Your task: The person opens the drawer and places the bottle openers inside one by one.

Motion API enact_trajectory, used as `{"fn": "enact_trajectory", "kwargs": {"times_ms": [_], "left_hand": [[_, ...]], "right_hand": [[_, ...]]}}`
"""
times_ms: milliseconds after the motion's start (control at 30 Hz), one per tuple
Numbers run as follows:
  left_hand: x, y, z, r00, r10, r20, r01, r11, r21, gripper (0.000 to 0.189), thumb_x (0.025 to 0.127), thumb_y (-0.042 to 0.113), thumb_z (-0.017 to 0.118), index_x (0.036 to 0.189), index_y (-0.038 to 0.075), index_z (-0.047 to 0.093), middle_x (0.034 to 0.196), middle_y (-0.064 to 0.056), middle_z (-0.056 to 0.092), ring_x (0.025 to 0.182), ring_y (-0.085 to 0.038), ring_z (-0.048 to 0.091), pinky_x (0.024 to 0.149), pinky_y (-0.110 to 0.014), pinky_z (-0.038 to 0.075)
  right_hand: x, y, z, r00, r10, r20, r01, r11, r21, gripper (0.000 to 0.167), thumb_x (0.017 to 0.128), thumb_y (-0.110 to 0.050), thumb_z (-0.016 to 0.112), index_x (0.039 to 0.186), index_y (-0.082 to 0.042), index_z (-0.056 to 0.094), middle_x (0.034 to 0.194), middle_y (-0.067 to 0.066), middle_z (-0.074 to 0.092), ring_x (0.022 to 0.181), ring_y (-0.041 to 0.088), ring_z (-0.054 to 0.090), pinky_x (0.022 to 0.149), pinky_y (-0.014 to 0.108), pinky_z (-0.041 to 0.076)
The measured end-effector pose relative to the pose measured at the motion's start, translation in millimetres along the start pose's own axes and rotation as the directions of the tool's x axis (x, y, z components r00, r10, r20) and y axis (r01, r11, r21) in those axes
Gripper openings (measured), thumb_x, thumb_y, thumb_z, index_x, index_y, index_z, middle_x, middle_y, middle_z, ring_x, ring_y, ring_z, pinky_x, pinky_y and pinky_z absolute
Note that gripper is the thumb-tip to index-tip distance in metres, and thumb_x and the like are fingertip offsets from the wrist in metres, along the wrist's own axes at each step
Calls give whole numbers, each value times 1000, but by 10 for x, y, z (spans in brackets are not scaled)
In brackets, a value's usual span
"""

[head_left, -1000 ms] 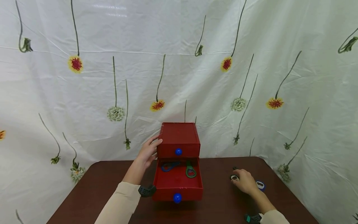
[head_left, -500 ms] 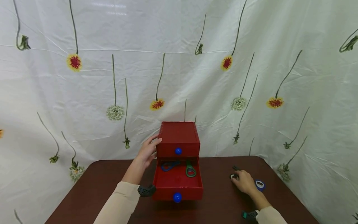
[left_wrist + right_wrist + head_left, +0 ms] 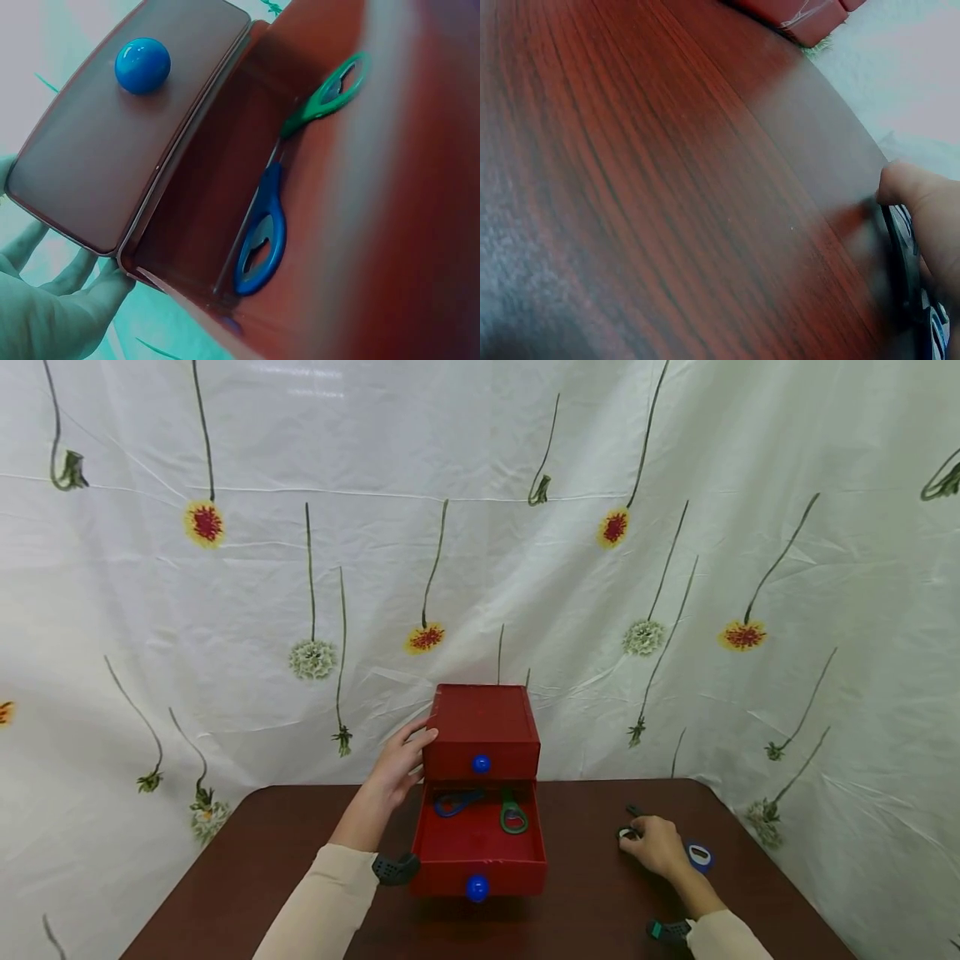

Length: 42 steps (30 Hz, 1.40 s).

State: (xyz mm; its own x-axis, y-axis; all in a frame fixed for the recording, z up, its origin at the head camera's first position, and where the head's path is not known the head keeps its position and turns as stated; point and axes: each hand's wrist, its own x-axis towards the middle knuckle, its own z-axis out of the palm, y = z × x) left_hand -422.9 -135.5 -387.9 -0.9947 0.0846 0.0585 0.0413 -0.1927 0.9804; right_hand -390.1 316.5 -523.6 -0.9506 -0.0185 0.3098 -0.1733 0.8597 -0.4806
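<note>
A red two-drawer box (image 3: 483, 714) stands on the table, its lower drawer (image 3: 476, 847) pulled out. My left hand (image 3: 392, 770) rests against the box's left side, fingers spread near its upper edge; the left wrist view shows those fingers (image 3: 71, 281) on the side. Inside the drawer lie a blue tool (image 3: 262, 232) and a green tool (image 3: 326, 97), each with a loop end and grey metal inside it. At the right, my right hand (image 3: 658, 847) pinches a black loop-ended tool (image 3: 904, 262) at table level; the hand hides part of it.
A blue loop-ended object (image 3: 699, 857) lies just right of my right hand. Blue knobs (image 3: 481, 764) stick out from the drawer fronts. A white flowered cloth (image 3: 480, 568) hangs behind the brown table (image 3: 585, 893).
The right hand's fingers have shifted slightly at the black tool, and its wrist has moved a little left. The left hand stays on the box; the drawer has not moved.
</note>
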Motion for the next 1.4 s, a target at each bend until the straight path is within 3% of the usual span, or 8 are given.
{"fn": "enact_trajectory", "kwargs": {"times_ms": [133, 267, 400, 500, 800, 1033, 1300, 1400], "left_hand": [[9, -1, 8, 1000, -1, -2, 1, 1000, 3, 58, 105, 28, 64, 157, 17, 43, 149, -16, 51, 132, -35, 53, 99, -46, 44], [22, -14, 3, 1000, 0, -8, 0, 1000, 8, 59, 105, 28, 65, 158, 15, 42, 149, -18, 51, 131, -35, 53, 99, -46, 44], [25, -21, 2, 1000, -1, -10, 1, 1000, 12, 61, 104, 30, 65, 159, 15, 41, 150, -19, 51, 132, -36, 53, 99, -46, 45], [15, -14, 0, 1000, -6, -9, 6, 1000, 9, 62, 104, 30, 66, 159, 15, 41, 150, -19, 50, 132, -36, 53, 99, -46, 44], [11, -4, -16, 1000, -3, 8, 3, 1000, 9, 61, 105, 31, 63, 159, 15, 40, 151, -20, 49, 132, -36, 52, 99, -46, 43], [25, -9, -11, 1000, -3, -3, 3, 1000, 10, 59, 105, 30, 64, 158, 16, 41, 150, -18, 50, 131, -35, 54, 99, -46, 45], [29, -10, -2, 1000, -2, -1, 2, 1000, -3, 57, 106, 28, 62, 158, 16, 42, 151, -17, 49, 133, -36, 52, 105, -51, 42], [31, -9, -5, 1000, 0, 0, 0, 1000, -1, 58, 106, 30, 63, 158, 15, 42, 150, -19, 49, 132, -36, 53, 103, -49, 42]], "right_hand": [[8, -6, -9, 1000, -22, -1, 22, 1000, 7, 30, 86, -16, 79, 104, 7, 75, 90, 14, 73, 77, 28, 67, 65, 42, 54], [37, -59, -31, 998, -63, -16, 64, 997, 40, 20, 85, -15, 78, 95, 3, 76, 76, 6, 68, 60, 15, 53, 57, 33, 43], [64, -145, -56, 994, -94, -48, 96, 995, 38, 26, 83, -14, 80, 103, 3, 78, 89, 4, 74, 68, 11, 60, 64, 36, 51], [96, -231, -71, 994, -99, -50, 101, 994, 36, 24, 83, -15, 80, 102, 1, 78, 90, 3, 73, 71, 12, 63, 66, 38, 54], [169, -512, -136, 980, -187, -70, 190, 980, 50, 21, 83, -14, 80, 101, -4, 79, 88, -2, 71, 68, 7, 59, 61, 31, 50], [201, -729, -215, 972, -222, -76, 226, 972, 61, 22, 82, -16, 80, 102, -6, 79, 93, -1, 70, 76, 10, 61, 66, 33, 52], [253, -888, -272, 947, -315, -65, 318, 947, 41, 9, 81, -19, 81, 88, -17, 76, 68, -12, 55, 63, 6, 48, 61, 29, 43], [260, -916, -274, 938, -337, -82, 341, 939, 45, 14, 80, -19, 82, 92, -13, 78, 71, -10, 58, 65, 6, 49, 62, 29, 44]]}}
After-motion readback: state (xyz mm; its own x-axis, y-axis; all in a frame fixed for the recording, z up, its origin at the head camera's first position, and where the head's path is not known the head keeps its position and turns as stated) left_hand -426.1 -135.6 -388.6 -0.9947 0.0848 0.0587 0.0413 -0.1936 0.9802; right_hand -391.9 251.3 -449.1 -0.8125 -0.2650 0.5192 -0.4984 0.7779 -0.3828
